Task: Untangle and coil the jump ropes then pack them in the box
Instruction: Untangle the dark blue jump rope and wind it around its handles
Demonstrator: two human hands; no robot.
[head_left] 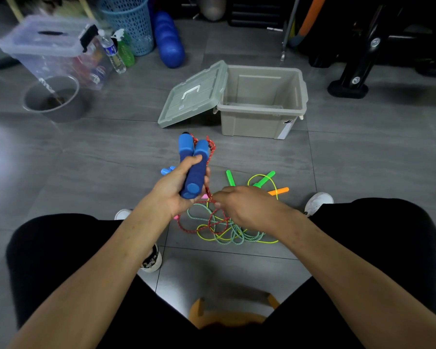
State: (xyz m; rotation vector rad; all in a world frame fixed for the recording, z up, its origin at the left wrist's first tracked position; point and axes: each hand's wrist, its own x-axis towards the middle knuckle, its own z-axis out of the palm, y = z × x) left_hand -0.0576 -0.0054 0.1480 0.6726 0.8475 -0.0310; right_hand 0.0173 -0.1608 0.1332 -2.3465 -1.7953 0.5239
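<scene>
On the grey tiled floor between the person's knees lies a loose heap of ropes (222,227), and just beyond it stands the open box (262,102), its lid (191,96) tipped back against the left side. The box looks empty, so nothing seems packed yet.

The left hand (176,187) is wrapped round two blue foam handles (194,162), held side by side and pointing up and away. Keeping both handles in one fist probably gives a firm core to wind the cord against, and some turns of red rope (210,147) already show beside the upper ends of the handles. The right hand (247,207) sits close to the left, fingers curled and pinching the red rope just below the handles. From there the cord drops into the heap, where it crosses a teal braided rope (233,236) and a thin yellow-green one (262,177). The pinch likely keeps the cord taut as it is drawn free.

Green handles (263,179), an orange handle (278,190), a pale blue one (168,170) and a glimpse of pink lie around the heap, untouched. My reading is that the red rope is being pulled out and coiled first; the snag risk lies where it loops under the other cords.
</scene>
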